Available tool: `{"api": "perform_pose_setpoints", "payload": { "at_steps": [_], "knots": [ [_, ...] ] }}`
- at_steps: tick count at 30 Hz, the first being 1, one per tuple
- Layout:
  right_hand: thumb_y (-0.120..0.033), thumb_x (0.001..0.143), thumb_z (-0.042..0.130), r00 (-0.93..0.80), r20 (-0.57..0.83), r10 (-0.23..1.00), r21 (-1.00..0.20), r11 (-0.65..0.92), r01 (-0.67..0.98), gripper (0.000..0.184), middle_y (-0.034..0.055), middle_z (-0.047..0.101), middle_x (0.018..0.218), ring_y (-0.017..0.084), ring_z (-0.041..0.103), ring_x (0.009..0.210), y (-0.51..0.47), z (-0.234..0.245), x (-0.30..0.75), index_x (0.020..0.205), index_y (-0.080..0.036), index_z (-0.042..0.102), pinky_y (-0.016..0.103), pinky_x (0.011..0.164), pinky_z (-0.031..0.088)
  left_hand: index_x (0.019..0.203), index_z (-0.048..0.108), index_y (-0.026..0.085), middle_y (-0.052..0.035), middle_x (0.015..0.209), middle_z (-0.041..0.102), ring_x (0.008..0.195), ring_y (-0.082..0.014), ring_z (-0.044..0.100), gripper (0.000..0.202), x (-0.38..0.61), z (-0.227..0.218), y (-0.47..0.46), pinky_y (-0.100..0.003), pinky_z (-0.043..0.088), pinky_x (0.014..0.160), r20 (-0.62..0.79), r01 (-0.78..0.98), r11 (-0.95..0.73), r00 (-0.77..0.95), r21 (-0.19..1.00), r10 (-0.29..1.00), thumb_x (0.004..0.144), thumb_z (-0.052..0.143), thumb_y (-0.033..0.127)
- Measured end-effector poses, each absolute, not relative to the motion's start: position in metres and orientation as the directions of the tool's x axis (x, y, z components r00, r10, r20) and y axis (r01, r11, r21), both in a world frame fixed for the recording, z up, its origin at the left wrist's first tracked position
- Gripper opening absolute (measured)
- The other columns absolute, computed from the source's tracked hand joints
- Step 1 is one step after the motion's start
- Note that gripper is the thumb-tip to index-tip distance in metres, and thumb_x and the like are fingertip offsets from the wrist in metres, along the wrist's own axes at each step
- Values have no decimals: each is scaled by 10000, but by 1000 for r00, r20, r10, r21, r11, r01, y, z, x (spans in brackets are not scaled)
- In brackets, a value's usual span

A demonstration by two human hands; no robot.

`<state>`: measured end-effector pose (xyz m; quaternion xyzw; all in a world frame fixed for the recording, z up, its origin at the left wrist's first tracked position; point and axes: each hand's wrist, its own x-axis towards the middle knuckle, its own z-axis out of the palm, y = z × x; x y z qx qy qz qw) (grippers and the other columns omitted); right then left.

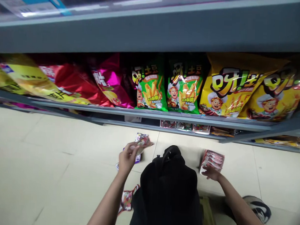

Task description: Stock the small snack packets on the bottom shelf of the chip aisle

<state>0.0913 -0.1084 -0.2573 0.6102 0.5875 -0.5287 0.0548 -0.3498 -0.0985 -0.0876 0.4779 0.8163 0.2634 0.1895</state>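
Observation:
My left hand (127,160) pinches a small reddish snack packet (144,142) between thumb and fingers, above the floor. Under it, partly hidden by the hand, are purple-and-white packets (138,158) on the tiles. To the right, an open display box (214,158) with red-and-white packets in it rests on the floor. My right hand (211,172) is at the box's near edge, its fingers apart and nothing visible in them; whether they touch the packets I cannot tell. Red snack packets (126,201) lie on the floor beside my left forearm.
A black bag-like shape (170,185) fills the space between my arms. Ahead, a grey shelf (189,118) holds green chip bags (150,89), yellow bags (227,89) and a magenta bag (114,80). Boxes (184,126) stand on the low bottom shelf. A shoe (257,208) shows at right.

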Motion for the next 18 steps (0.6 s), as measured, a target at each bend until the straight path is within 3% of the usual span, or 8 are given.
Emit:
{"api": "perform_pose_setpoints", "payload": {
  "at_steps": [2,3,6,8,9,11,14,18],
  "knots": [
    [-223,867,608,-374,-658,653,-660,-262,704,217,100,713,1138,234,684,989,-82,-226,82,1035,-199,744,380,955,527,1061,632,178,-73,1012,717,901,-233,671,406,-325,-80,-67,-305,523,789,0,622,265,-392,737,920,841,604,518],
    [-290,910,574,-414,-594,690,-723,-234,650,269,78,697,1194,229,646,1102,-69,-205,75,1132,-223,711,379,1031,476,1043,645,177,-72,1015,720,920,-231,672,402,-310,-77,-52,-307,526,818,-10,596,214,-326,774,945,831,617,518],
    [-451,942,531,-384,-193,903,-940,-59,335,537,73,587,1373,224,563,1239,-36,-132,47,1438,-256,456,409,1076,430,961,700,184,-51,935,743,878,-221,685,348,-259,-65,-19,-312,538,823,-77,529,110,-84,841,993,798,675,490],
    [-490,846,672,-380,-25,925,-948,99,304,731,41,516,1446,225,534,1266,-21,-89,28,1486,-307,368,375,1043,444,887,722,185,-47,879,753,824,-218,696,324,-228,-59,-8,-316,555,794,-126,455,90,50,886,991,761,721,484],
    [-483,830,694,-402,-6,916,-928,145,344,696,30,584,1369,218,582,1197,-16,-74,21,1449,-311,426,349,1000,461,862,725,182,-50,861,756,805,-218,701,324,-216,-56,-5,-321,564,784,-152,407,96,108,909,983,751,733,486],
    [-444,855,670,-450,-53,891,-851,195,488,371,4,721,1049,191,665,934,-11,-61,17,1190,-286,651,284,839,478,868,726,174,-68,883,760,826,-226,713,332,-201,-54,-3,-337,577,805,-182,312,112,207,943,961,759,730,488],
    [-378,884,622,-434,-227,872,-675,180,715,170,-8,680,726,161,623,711,-14,-81,48,842,-228,691,233,673,388,978,716,171,-100,1035,745,967,-238,702,352,-210,-64,-7,-352,567,871,-179,259,120,217,958,960,835,660,488],
    [-286,803,661,-208,-520,828,-430,-43,902,234,42,716,924,185,619,821,-50,-149,130,1027,-223,683,237,672,352,1048,683,164,-111,1119,710,1055,-249,658,430,-260,-100,-38,-356,553,865,-251,369,250,-47,895,967,888,563,544]
  ]
}}
